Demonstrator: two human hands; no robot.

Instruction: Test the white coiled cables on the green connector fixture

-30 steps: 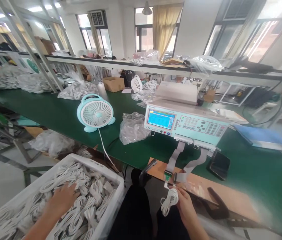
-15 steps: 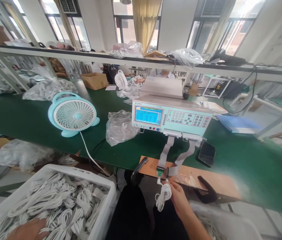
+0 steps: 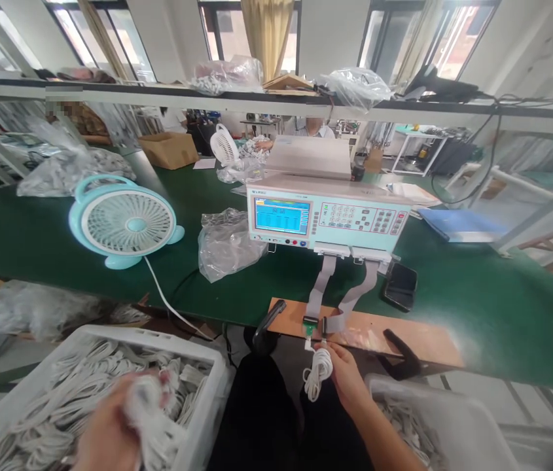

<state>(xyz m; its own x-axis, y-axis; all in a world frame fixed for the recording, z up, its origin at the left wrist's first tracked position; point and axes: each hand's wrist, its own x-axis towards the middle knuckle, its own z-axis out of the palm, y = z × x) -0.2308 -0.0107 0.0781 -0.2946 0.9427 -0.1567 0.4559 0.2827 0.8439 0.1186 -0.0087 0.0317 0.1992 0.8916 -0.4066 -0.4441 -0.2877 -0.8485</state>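
My right hand (image 3: 345, 376) is closed on a coiled white cable (image 3: 316, 374) whose plugs sit in the connectors on a wooden board (image 3: 418, 340). Grey ribbon leads run from there up to a pale cable tester (image 3: 328, 219) with a lit screen. My left hand (image 3: 109, 428) is raised above a white crate of cables (image 3: 89, 386), gripping a blurred white cable bundle (image 3: 151, 418).
A blue desk fan (image 3: 122, 222), a crumpled plastic bag (image 3: 224, 242) and a black phone (image 3: 400, 286) lie on the green bench (image 3: 477, 307). A second white crate (image 3: 433, 418) stands at lower right. A shelf (image 3: 256, 101) spans overhead. A person sits beyond the tester.
My left hand has lifted out of the crate with a cable bundle in it. The view has tilted down and shifted left. My right hand keeps its hold at the connectors.
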